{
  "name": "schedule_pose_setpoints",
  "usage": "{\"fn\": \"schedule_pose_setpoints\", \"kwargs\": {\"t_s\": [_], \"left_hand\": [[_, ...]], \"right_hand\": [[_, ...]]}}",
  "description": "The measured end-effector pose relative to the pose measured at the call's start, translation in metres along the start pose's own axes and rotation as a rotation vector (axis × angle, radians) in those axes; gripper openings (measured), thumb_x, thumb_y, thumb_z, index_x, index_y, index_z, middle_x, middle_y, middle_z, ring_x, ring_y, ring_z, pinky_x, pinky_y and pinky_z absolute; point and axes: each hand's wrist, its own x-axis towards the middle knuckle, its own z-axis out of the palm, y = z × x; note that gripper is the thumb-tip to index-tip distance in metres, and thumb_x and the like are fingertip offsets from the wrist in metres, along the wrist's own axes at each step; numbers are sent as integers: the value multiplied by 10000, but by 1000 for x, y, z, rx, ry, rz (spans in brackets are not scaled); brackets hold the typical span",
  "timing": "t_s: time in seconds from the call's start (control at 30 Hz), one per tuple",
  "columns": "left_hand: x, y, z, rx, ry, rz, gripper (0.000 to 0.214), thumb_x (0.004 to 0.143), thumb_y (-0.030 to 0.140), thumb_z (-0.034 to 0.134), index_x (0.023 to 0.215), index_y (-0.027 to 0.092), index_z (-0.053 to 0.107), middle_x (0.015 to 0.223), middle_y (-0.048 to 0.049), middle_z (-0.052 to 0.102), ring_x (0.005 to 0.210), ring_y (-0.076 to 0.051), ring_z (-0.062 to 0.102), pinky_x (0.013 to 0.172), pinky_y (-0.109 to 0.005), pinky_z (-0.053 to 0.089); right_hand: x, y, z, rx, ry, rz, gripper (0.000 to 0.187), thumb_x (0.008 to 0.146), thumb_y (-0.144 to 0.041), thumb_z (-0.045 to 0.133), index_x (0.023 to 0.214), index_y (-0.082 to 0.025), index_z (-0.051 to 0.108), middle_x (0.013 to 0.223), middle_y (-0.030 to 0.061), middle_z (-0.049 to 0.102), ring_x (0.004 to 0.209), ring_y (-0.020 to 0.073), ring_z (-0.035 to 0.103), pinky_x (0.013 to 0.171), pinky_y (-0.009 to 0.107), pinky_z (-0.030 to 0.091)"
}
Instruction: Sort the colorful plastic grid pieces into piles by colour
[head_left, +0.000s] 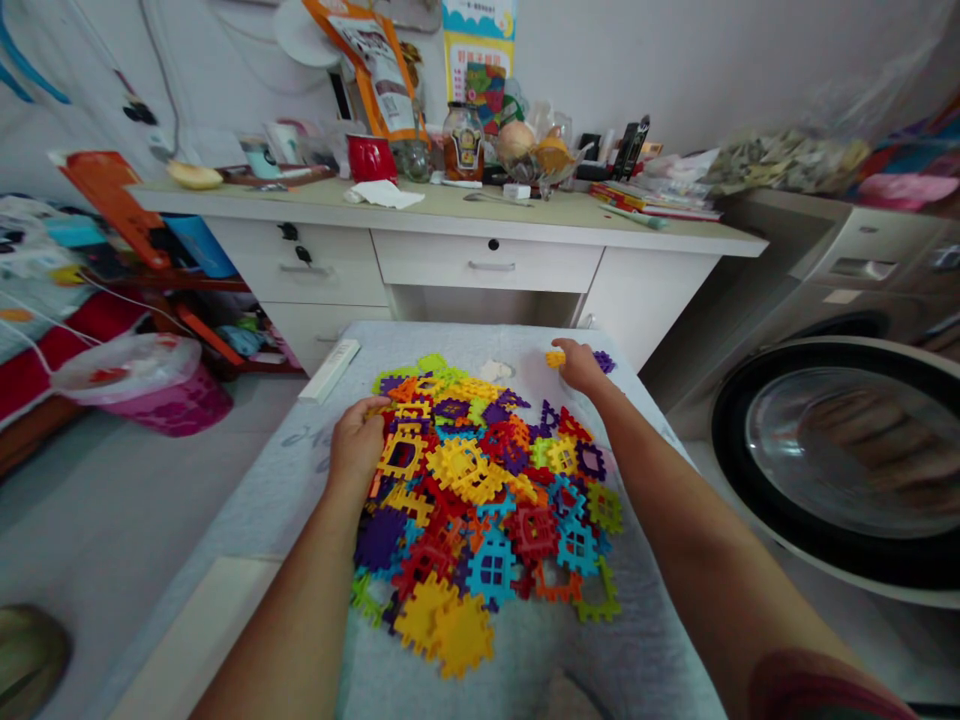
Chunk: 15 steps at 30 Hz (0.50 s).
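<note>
A heap of plastic interlocking building pieces (pixel 457 465) in yellow, red, purple, blue, green and orange covers the middle of the cloth-covered table (pixel 300 530). At the heap's left edge is my left hand (pixel 358 440), its fingers curled together; what they hold, if anything, is hidden. Beyond the heap, near the table's far right corner, my right hand (pixel 581 366) pinches a small yellow building piece (pixel 555 358) at its fingertips. A purple building piece (pixel 604 361) lies just right of that hand, partly covered by it.
A white box (pixel 329 371) lies at the table's far left corner. Behind stands a white desk (pixel 480 225) with a jar (pixel 463 145) and a red pot (pixel 371 158). A washing machine (pixel 847 270) with its door open is at right, a pink bin (pixel 161 385) at left.
</note>
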Motion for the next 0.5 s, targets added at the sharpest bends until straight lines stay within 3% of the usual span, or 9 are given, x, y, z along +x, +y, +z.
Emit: {"fn": "schedule_pose_setpoints", "kwargs": {"t_s": [0.27, 0.4, 0.5], "left_hand": [[-1, 2, 0, -75, 9, -31, 384, 696, 238, 505, 1005, 203, 730, 904, -33, 732, 885, -221, 658, 832, -342, 535], [-1, 1, 0, -69, 6, -29, 382, 706, 236, 504, 1014, 206, 728, 911, -35, 734, 898, -220, 659, 844, -345, 534], [-1, 0, 0, -62, -1, -24, 379, 715, 242, 502, 1018, 201, 726, 902, -34, 733, 903, -219, 660, 843, -342, 535]], "right_hand": [[-22, -57, -3, 231, -165, -145, 309, 838, -94, 590, 1114, -169, 707, 1171, 88, 726, 1010, 196, 676, 950, 328, 500], [-28, -76, -4, 310, -281, -221, 324, 866, -185, 637, 1186, -177, 687, 1249, 88, 699, 1086, 204, 660, 969, 325, 490], [-32, -83, -5, 306, -353, -266, 391, 808, -139, 681, 1196, -189, 675, 1256, 82, 694, 1118, 207, 646, 976, 315, 482]]}}
